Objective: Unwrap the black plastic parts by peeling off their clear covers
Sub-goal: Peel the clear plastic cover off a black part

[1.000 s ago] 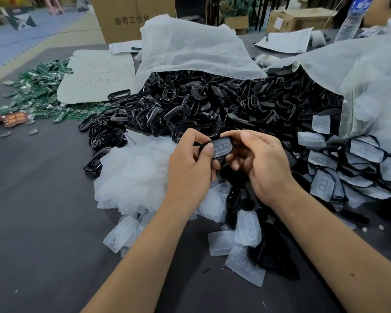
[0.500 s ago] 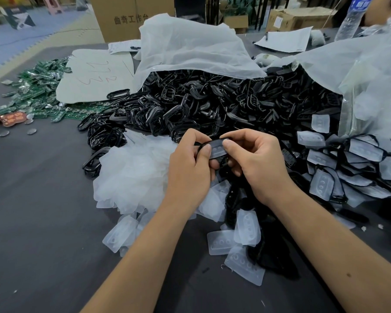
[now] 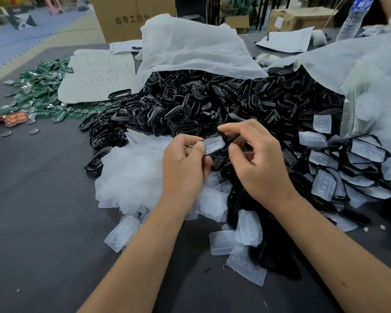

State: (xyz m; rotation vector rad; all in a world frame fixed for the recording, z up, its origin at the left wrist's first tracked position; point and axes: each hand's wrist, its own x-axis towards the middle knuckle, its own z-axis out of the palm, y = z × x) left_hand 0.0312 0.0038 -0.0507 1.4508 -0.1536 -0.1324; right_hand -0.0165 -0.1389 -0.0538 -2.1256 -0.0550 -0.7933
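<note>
A head-worn camera looks down at 2 bare forearms over a dark grey desk (image 3: 32, 222). The left hand (image 3: 181, 168) pinches 1 black plastic part (image 3: 219, 159) between thumb and forefinger, its grip closed on the left end of the piece. A clear cover (image 3: 213, 144) sits on top of that part, between the 2 hands, and looks lifted at its right end, though blur makes this uncertain. The right hand (image 3: 257, 161) hovers just beside it with fingers loosely curled and thumb and forefinger slightly apart; it appears to hold nothing.

Behind the hands lies a large heap of black parts (image 3: 201, 105), spilling from a white bag (image 3: 190, 48). At the left is a mound of peeled clear covers (image 3: 133, 175). At the right, still-covered parts (image 3: 359, 159) wait in a pile.

Judging from this, the step in hand is the peel of 1 cover, barely begun. The next move probably calls for the right thumb and forefinger to nip the free edge and pull it away while the left hand holds the part steady.
</note>
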